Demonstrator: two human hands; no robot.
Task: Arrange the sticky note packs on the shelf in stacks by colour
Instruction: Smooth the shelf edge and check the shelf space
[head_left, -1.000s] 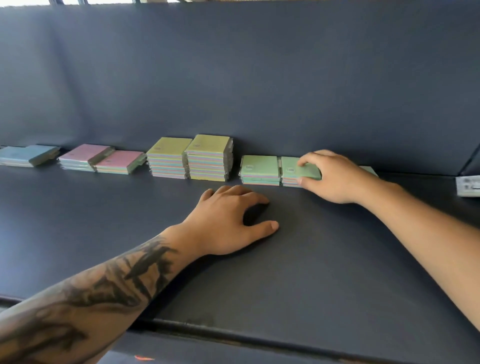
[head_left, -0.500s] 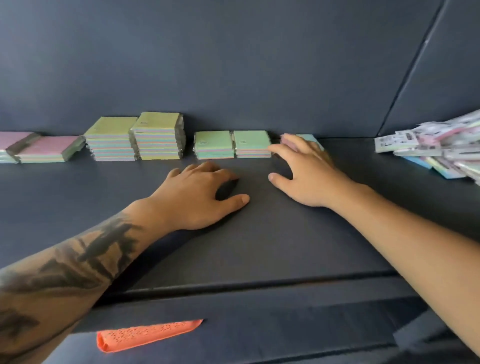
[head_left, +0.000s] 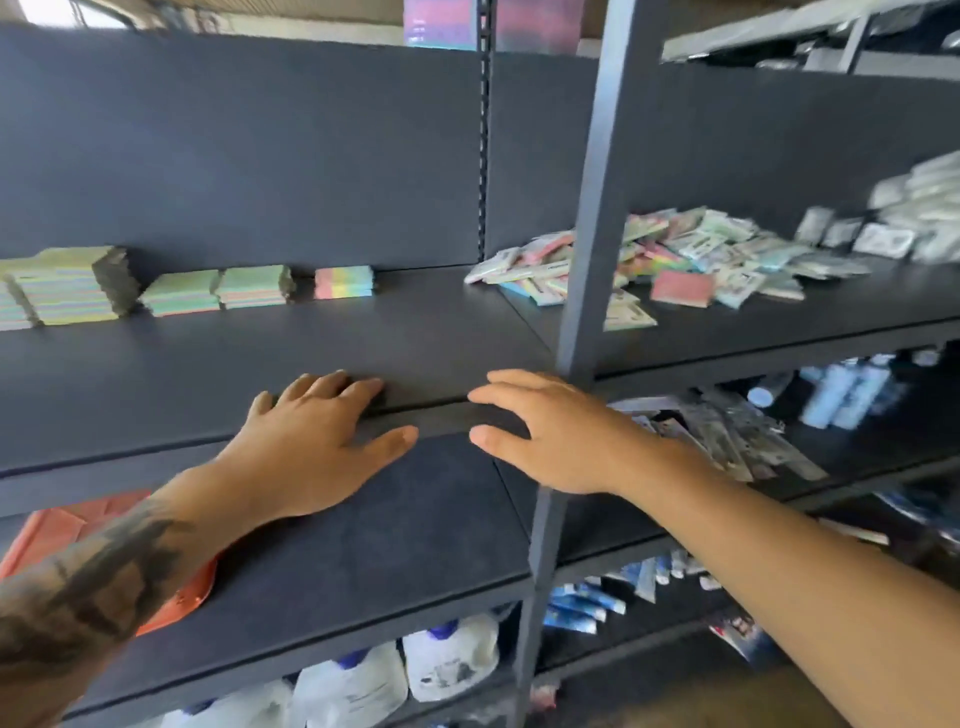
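Observation:
Stacked sticky note packs line the back of the dark shelf (head_left: 260, 364): a tall yellow-topped stack (head_left: 67, 286) at the far left, two low green-topped stacks (head_left: 218, 291), and a small stack (head_left: 344, 282) showing pink, yellow and blue edges. A loose heap of wrapped sticky note packs (head_left: 675, 260) lies on the neighbouring shelf bay to the right. My left hand (head_left: 317, 441) rests flat on the shelf's front edge, fingers spread, holding nothing. My right hand (head_left: 550, 431) hovers at the same edge beside it, open and empty.
A grey upright post (head_left: 587, 234) divides the two shelf bays. An orange tray (head_left: 78, 530) sits on the shelf below at the left. White jugs (head_left: 447, 660) stand on the lowest shelf, and packaged goods fill the lower right shelves.
My right hand has let go of the stacks and drawn back to the shelf's front edge. The view has pulled back and swung right, revealing the loose heap. My left hand stays on the shelf.

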